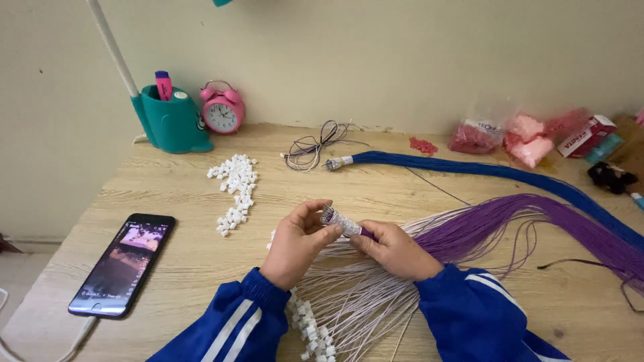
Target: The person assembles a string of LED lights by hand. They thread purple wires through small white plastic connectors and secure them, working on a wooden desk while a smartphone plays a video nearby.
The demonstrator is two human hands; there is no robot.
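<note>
We hold the taped end of the purple wire bundle [343, 223] between both hands, just above the middle of the wooden desk [181, 261]. Our left hand [297, 243] pinches the tip of the bundle, thumb and fingers curled around its silvery end; our right hand [396, 250] grips the bundle just behind the tape, fingers closed on it. From there the purple wires sweep away to the right across the desk.

Beneath our wrists a fan of pale lilac wires [349, 295] spreads toward us — each ends in a small white connector, and these crowd together by the left blue sleeve [231, 322].

Farther off lies a blue wire bundle [483, 169], also taped at its end, running to the right edge. A scatter of white connectors [236, 191] sits left of centre. A phone [124, 263] with a lit screen lies at the left — behind it stand a teal pen holder [173, 122] and a pink alarm clock [222, 108] against the wall.
</note>
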